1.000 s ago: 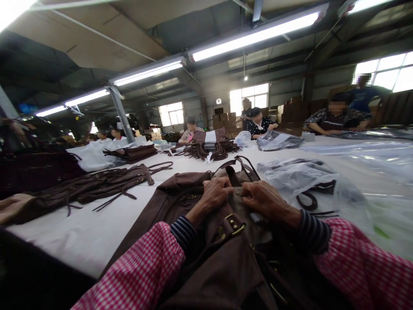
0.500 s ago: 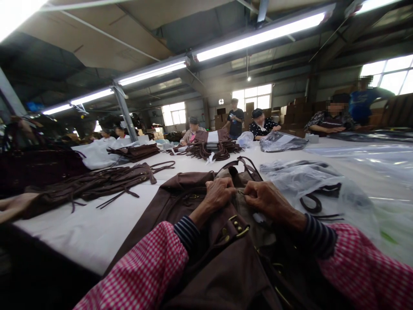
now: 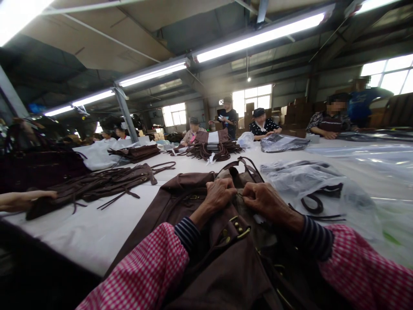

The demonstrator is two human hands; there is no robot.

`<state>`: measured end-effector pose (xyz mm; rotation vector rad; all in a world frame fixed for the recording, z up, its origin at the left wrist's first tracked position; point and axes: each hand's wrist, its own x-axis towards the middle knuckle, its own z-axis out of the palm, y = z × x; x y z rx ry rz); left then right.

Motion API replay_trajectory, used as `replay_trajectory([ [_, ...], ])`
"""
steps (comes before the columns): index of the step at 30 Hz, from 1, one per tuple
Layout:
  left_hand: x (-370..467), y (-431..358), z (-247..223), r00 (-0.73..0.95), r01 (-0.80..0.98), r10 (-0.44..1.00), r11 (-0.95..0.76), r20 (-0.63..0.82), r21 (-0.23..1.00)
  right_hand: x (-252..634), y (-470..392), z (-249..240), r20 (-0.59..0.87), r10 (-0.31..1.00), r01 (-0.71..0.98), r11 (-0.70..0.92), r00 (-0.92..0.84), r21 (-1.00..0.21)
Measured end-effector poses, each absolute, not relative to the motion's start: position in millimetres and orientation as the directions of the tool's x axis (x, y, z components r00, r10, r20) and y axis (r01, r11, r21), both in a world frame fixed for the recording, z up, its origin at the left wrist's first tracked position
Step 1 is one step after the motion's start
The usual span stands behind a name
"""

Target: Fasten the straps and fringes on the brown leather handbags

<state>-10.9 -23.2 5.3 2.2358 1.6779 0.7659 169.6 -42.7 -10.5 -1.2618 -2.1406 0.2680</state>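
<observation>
A dark brown handbag [image 3: 238, 267] with brass-coloured buckles lies in front of me, its mouth open and a grey-brown lining [image 3: 226, 173] showing. My left hand [image 3: 221, 193] is closed on the edge of the bag's opening. Just to its right, my right hand [image 3: 263, 200] pinches a small, thin metal piece at the lining; whether it is a zipper pull I cannot tell. The knuckles of both hands face up, and a narrow gap separates them. Beneath my left wrist runs a strap with a brass buckle [image 3: 242, 231].
Flat brown bags with fringes [image 3: 109, 183] lie at left, where another person's hand [image 3: 32, 199] touches them. A stack of brown bags [image 3: 213, 144] stands farther back. Clear plastic bags [image 3: 309, 176] cover the right of the white table [image 3: 74, 241]. Several people sit or stand beyond.
My hands stay at the bag's opening, with the right shifted very slightly. The other person's hand at left has moved right over the flat bags.
</observation>
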Motion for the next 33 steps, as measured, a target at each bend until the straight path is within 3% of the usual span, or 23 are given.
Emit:
replay_trajectory([
  [18, -22.5, -21.2, 7.2, 0.385, 0.786, 0.901, -0.433, 0.198, 0.442, 162.4, -40.3, -21.4, 0.379, 0.857, 0.807, 0.48, -0.349, -0.344],
  [21, -23.9, -25.0, 7.8, 0.434, 0.809, 0.878, -0.479, 0.204, 0.34, 161.8, -40.5, -22.8, 0.384, 0.855, 0.812, 0.481, -0.35, -0.33],
  [27, -16.6, -27.8, 9.9, 0.511, 0.848, 0.827, -0.53, 0.236, 0.022, 160.0, -41.9, -22.3, 0.363, 0.867, 0.825, 0.461, -0.341, -0.327],
  [33, -14.4, -22.3, 13.0, 0.533, 0.839, 0.82, -0.544, 0.209, -0.006, 159.8, -42.0, -20.7, 0.373, 0.863, 0.807, 0.472, -0.341, -0.355],
])
